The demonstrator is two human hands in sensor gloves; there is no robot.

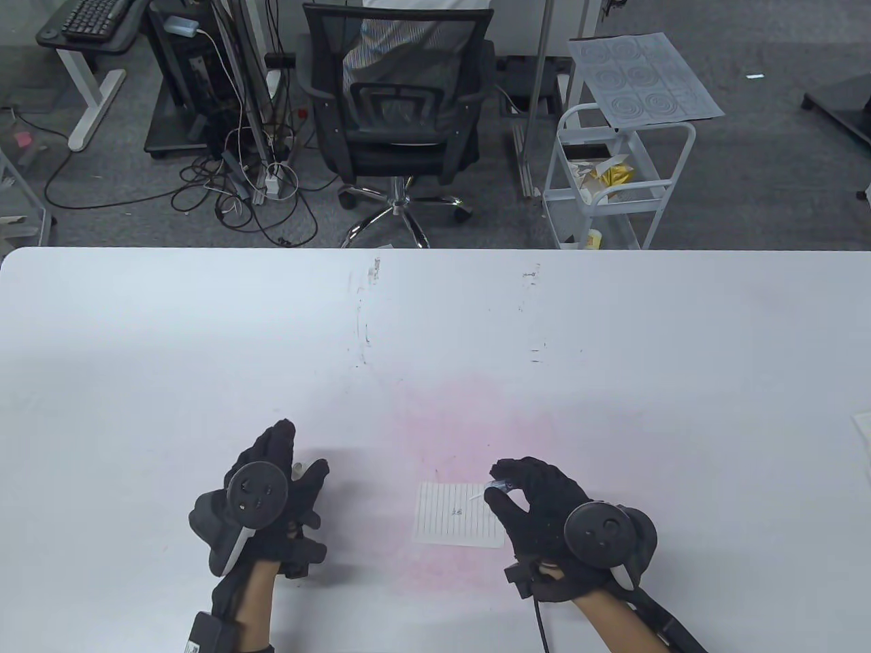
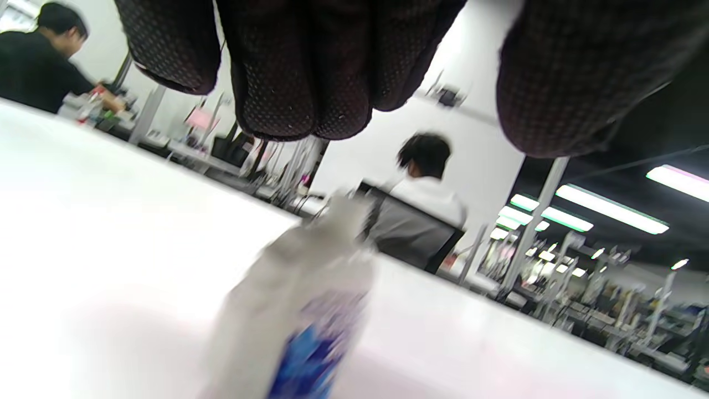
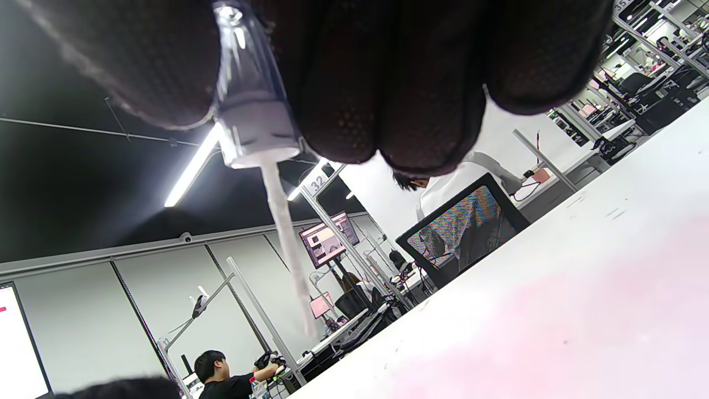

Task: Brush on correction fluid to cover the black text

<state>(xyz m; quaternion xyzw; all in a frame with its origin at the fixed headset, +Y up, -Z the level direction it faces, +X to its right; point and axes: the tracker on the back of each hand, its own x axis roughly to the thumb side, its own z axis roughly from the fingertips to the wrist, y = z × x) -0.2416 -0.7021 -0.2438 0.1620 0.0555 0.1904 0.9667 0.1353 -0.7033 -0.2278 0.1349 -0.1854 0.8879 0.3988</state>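
A small lined paper (image 1: pixel 457 524) lies on the white table (image 1: pixel 435 326), with small black text (image 1: pixel 456 511) near its middle. My right hand (image 1: pixel 537 503) pinches the clear cap of the correction-fluid brush (image 1: pixel 497 486) between thumb and fingers. The white brush stem (image 1: pixel 474 496) points left over the paper, just right of the text. The cap (image 3: pixel 249 111) and stem (image 3: pixel 288 238) show in the right wrist view. My left hand (image 1: pixel 272 490) hovers at the white bottle with a blue label (image 2: pixel 299 310). Its fingers (image 2: pixel 299 72) hang above the bottle, apart from it.
A pink-tinged patch (image 1: pixel 456 435) of table surrounds the paper. Scuff marks (image 1: pixel 364 320) run across the far part of the table. A black office chair (image 1: pixel 398 102) and a white cart (image 1: pixel 612 177) stand beyond the far edge.
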